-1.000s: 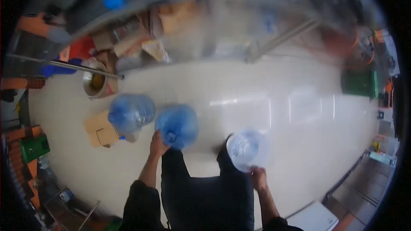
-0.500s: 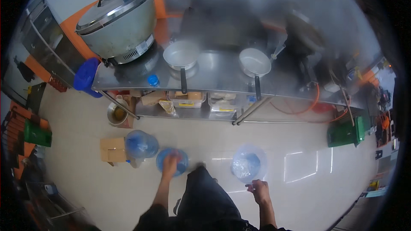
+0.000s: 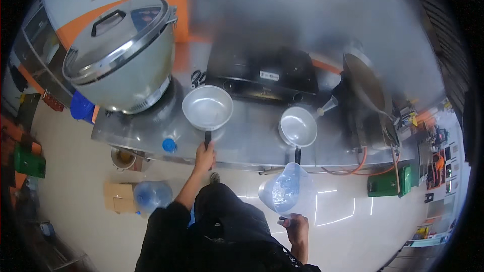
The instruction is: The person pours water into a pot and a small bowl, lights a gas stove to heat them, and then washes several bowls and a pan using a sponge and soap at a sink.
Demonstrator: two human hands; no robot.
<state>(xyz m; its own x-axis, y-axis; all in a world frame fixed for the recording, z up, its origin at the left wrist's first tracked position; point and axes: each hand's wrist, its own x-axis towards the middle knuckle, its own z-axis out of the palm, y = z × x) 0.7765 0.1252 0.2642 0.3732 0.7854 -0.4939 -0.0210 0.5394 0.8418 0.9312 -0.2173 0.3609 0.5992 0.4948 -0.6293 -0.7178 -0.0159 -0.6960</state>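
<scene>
Cookware along the surface (image 3: pixel 242 141), containers on the floor (image 3: pixel 75 181) before it.

A large lidded pot (image 3: pixel 121 55) stands at the left end of the surface, with a stove (image 3: pixel 262 73) behind the middle and a wok (image 3: pixel 365 83) at the right end. In front of the stove sit two pans: the left pan (image 3: pixel 207 107) just right of the pot, the right pan (image 3: pixel 298 126) nearer the wok, both handles pointing toward the person. The left hand (image 3: pixel 204 157) is at the left pan's handle. The right hand (image 3: pixel 295 226), lower right, holds a jug (image 3: pixel 285 191) just before the surface's front edge. On the floor at lower left, a water bottle (image 3: pixel 151 195) lies beside a cardboard box (image 3: pixel 117 197), with a bucket (image 3: pixel 122 158) under the surface's edge.
</scene>
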